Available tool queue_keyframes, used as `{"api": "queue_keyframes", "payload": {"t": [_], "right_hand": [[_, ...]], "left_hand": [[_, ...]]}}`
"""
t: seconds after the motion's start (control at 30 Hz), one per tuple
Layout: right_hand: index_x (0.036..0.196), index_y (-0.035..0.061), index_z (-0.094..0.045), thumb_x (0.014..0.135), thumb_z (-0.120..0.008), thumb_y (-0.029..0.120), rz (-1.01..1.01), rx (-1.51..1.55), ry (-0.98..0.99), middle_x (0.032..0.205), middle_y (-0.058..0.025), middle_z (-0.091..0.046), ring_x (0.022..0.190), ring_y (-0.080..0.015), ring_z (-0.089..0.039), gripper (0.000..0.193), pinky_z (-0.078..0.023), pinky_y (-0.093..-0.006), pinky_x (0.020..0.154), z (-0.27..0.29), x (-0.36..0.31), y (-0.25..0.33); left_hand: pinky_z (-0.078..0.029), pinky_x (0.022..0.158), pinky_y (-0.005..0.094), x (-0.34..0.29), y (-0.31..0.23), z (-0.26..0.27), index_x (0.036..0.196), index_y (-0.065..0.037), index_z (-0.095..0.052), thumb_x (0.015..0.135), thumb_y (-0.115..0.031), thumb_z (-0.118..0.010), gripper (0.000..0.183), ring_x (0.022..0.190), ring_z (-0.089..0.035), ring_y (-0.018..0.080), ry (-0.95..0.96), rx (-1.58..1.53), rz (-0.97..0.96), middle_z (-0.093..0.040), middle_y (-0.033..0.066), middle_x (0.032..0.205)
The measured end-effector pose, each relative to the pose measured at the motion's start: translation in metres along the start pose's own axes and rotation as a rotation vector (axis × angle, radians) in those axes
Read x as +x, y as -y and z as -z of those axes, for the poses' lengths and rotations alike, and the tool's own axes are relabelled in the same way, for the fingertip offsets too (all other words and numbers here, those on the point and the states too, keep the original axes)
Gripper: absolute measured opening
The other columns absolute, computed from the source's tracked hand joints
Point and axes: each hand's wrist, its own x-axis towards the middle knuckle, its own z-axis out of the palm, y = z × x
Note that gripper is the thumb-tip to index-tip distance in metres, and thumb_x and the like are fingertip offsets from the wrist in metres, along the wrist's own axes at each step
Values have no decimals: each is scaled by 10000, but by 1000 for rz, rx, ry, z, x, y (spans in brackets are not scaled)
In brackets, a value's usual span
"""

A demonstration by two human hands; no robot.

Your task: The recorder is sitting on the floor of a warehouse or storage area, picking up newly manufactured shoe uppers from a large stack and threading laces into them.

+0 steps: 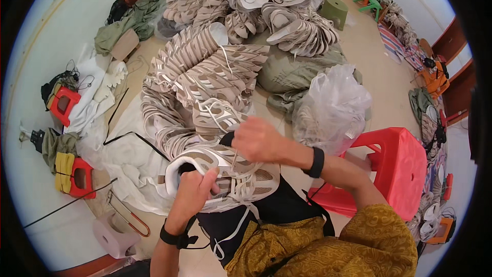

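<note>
A beige and white sneaker upper [264,177] lies across my lap, its padded collar toward the left. My left hand [192,192] grips it at the opening, with the thumb along the edge and the other fingers partly hidden inside. White laces run through the front, and a loose lace end [218,250] hangs down over my dark trousers. Just above the upper, my right hand [259,141] is closed. Something black [227,139] shows at its fingertips; whether this is a tool or a finger cover, I cannot tell. A thin strand hangs below that hand.
Stacked shoe uppers [220,74] rise directly ahead, with more piles behind. A clear plastic bag [335,107] and a red stool [394,174] are to the right. On the left are a pale pink stool [115,236], white sheeting [128,161] and a black strap.
</note>
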Motion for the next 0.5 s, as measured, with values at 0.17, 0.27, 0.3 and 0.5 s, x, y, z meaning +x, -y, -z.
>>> {"api": "queue_keyframes", "payload": {"t": [0.17,0.27,0.3,0.5], "right_hand": [[613,106,-545,620,-588,147,-371,-254,2,614,-58,-521,613,-244,-564,59,-445,-359,538,-1,-48,-102],[628,107,-607,669,-580,145,-646,-215,13,665,-67,-597,644,-266,-602,62,-474,-375,559,19,-103,-134],[628,107,-607,669,-580,145,-642,-205,15,665,-67,-597,644,-266,-602,62,-474,-375,559,21,-111,-133],[610,132,-626,662,-561,122,-782,-272,26,641,-57,-601,585,-276,-589,84,-469,-369,519,21,-134,-134]], "left_hand": [[-453,478,284,-1,-5,-1,626,63,-625,896,-296,-479,472,428,-560,177,3,-26,-33,-585,116,507],[-451,478,289,0,-9,-1,640,66,-621,901,-290,-468,468,427,-557,182,39,12,-31,-588,121,517],[-451,479,294,1,-9,0,640,67,-618,904,-284,-463,466,427,-555,187,44,-3,-56,-586,120,514],[-452,484,303,9,-10,-3,654,68,-616,908,-270,-453,454,430,-552,194,115,14,-80,-587,117,516]]}}
